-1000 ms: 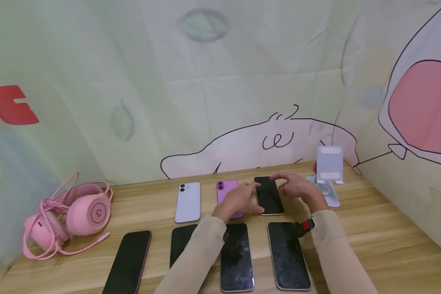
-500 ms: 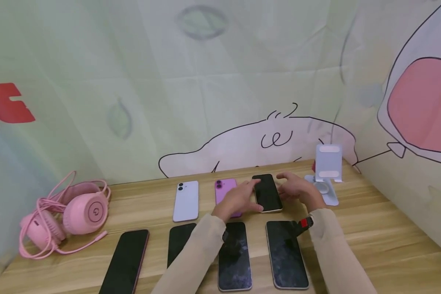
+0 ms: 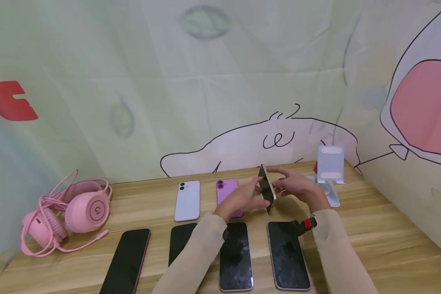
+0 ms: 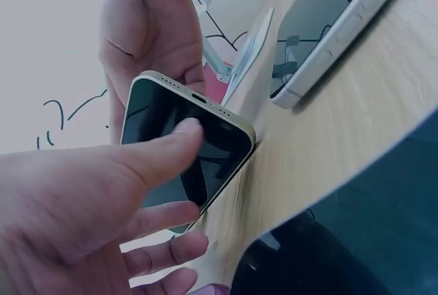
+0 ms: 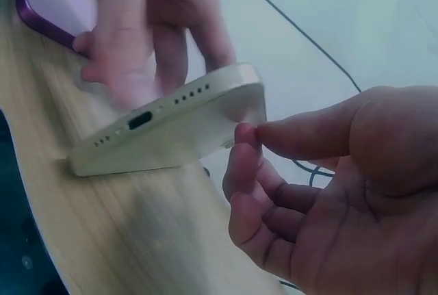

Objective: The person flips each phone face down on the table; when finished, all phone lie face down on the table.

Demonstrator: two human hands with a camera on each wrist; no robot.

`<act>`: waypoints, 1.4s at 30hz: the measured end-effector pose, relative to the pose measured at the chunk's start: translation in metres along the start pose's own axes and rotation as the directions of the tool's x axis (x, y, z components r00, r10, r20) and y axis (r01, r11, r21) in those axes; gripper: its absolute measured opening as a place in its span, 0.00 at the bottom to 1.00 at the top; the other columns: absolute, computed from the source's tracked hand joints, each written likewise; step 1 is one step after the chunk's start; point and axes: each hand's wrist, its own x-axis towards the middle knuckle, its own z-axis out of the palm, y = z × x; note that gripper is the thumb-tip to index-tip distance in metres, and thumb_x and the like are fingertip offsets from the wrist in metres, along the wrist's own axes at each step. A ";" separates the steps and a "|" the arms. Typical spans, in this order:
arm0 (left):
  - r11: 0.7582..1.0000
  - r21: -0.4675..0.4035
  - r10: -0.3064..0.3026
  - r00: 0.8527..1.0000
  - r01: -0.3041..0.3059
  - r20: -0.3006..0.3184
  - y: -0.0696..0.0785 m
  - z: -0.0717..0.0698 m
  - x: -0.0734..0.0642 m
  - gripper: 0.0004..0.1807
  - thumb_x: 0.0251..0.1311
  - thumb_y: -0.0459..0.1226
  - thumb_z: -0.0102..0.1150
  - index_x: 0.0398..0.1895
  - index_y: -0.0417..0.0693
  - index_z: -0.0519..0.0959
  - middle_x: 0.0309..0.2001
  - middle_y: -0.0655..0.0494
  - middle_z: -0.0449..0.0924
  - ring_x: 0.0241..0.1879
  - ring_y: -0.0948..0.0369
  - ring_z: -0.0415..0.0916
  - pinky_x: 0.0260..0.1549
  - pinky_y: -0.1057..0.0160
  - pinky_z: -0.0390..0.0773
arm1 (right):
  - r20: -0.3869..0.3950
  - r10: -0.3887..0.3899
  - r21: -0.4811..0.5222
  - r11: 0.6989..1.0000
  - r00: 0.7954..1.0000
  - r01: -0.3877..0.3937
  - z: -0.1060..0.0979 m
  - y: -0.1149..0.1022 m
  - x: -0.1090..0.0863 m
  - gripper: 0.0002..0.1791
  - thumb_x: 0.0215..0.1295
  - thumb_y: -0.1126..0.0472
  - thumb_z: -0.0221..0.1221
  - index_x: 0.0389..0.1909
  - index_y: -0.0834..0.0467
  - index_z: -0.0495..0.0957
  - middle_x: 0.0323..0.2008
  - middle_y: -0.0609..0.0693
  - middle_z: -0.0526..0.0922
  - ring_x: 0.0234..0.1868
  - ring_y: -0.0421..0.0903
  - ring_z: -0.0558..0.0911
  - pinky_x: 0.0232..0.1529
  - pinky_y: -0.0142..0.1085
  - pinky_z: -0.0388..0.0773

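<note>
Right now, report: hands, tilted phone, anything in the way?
Tilted phone: up on edge. Left hand: thumb on screen. Right hand: at its back. Purple phone near left hand, possibly obstructing.

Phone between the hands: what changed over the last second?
The phone tipped up from flat: its right edge rose, so its screen now faces the left hand, which remains at the screen side. The right hand went from its right edge to behind its back. Unmoved: other phones, headphones, stand.
</note>
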 end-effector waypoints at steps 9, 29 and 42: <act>0.981 -0.192 -0.021 0.995 0.002 -0.097 0.001 -0.003 0.004 0.36 0.70 0.53 0.56 0.78 0.61 0.56 0.58 0.46 0.80 0.33 0.53 0.83 0.35 0.56 0.79 | 0.050 0.054 0.019 0.998 0.997 -0.055 0.004 0.004 0.001 0.33 0.72 0.64 0.54 0.77 0.53 0.58 0.40 0.56 0.81 0.38 0.49 0.81 0.44 0.44 0.79; 0.994 -0.069 -0.097 0.986 0.089 -0.135 -0.009 -0.006 0.006 0.32 0.70 0.40 0.58 0.76 0.55 0.62 0.38 0.48 0.78 0.31 0.57 0.74 0.31 0.60 0.73 | 0.023 0.230 -0.169 0.960 0.973 -0.223 0.011 0.004 0.007 0.28 0.73 0.56 0.57 0.71 0.58 0.66 0.34 0.53 0.80 0.35 0.47 0.79 0.40 0.36 0.79; 0.987 0.145 -0.054 0.994 0.068 -0.100 0.000 -0.008 0.000 0.21 0.67 0.47 0.62 0.62 0.55 0.79 0.42 0.54 0.81 0.36 0.60 0.74 0.35 0.63 0.74 | -0.012 0.232 -0.263 0.938 0.973 -0.227 0.011 0.003 0.008 0.28 0.73 0.55 0.57 0.69 0.62 0.69 0.33 0.53 0.81 0.36 0.47 0.79 0.42 0.36 0.77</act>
